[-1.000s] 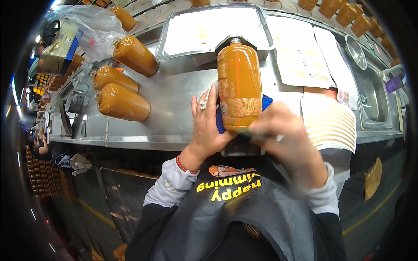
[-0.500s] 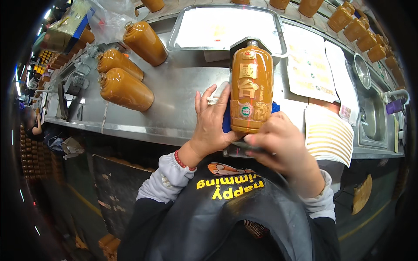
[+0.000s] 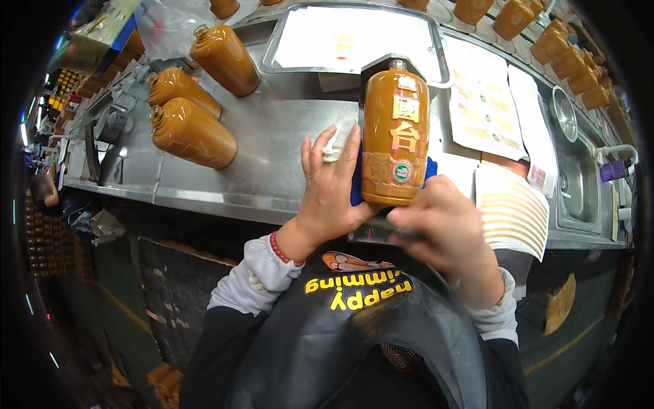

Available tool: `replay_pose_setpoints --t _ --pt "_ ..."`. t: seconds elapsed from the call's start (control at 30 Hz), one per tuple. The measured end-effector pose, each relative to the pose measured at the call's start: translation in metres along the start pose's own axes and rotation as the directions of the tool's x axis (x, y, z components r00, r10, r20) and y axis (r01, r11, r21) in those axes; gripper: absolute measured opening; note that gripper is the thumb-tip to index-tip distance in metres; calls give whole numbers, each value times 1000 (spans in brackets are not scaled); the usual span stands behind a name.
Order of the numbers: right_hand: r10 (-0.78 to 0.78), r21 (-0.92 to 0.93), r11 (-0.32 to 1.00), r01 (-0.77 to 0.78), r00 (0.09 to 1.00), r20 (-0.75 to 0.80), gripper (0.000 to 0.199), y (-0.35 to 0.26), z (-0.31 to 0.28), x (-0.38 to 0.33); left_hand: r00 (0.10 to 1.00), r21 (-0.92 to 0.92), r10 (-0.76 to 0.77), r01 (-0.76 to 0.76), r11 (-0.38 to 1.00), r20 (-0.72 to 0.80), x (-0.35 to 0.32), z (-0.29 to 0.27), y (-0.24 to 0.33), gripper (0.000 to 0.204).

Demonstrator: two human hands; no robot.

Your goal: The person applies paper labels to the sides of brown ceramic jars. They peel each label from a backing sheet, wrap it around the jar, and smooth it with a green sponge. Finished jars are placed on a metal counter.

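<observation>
A glossy brown bottle (image 3: 395,153) with raised gold characters and a round green-and-white seal lies on its back, neck pointing away from me. Under it, blue cloth (image 3: 431,168) shows at both sides, and a dark holder (image 3: 371,68) frames its neck. My left hand (image 3: 325,187) is beside the bottle's left side, fingers spread and thumb at its base; one finger wears a white cover. Close to the base on the right, my right hand (image 3: 443,228) is curled and blurred. A dark bit shows at its fingers, too smeared to identify.
Three plain brown bottles, one of them here (image 3: 194,133), lie on the steel counter (image 3: 279,143) at left. A steel tray (image 3: 272,51) with white paper is behind the bottle. At right are sticker sheets (image 3: 487,102), a gold-striped sheet (image 3: 511,211) and a sink (image 3: 582,180).
The bottle has turned about its long axis, so its gold characters and green seal have shifted right. My right hand is still curled near the base; my left hand stays beside the bottle.
</observation>
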State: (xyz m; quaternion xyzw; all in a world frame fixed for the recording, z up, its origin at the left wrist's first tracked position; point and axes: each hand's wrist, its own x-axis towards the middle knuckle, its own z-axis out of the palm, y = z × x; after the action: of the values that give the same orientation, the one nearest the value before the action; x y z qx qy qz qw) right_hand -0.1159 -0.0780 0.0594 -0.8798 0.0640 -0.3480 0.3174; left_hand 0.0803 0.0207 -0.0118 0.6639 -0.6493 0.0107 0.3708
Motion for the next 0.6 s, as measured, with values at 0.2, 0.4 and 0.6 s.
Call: replay_pose_setpoints --t 0.2,0.4,0.6 --pt "630 565 716 -409 728 -271 16 12 4 -16 932 203 362 -351 914 -18 5 -6 10 75" --pt "686 530 691 -491 677 -267 19 23 19 -17 948 202 307 -286 937 -82 -2 0 6 66" --pt "649 447 745 -496 695 -310 22 31 23 -23 886 444 463 -418 792 8 -11 -7 6 45"
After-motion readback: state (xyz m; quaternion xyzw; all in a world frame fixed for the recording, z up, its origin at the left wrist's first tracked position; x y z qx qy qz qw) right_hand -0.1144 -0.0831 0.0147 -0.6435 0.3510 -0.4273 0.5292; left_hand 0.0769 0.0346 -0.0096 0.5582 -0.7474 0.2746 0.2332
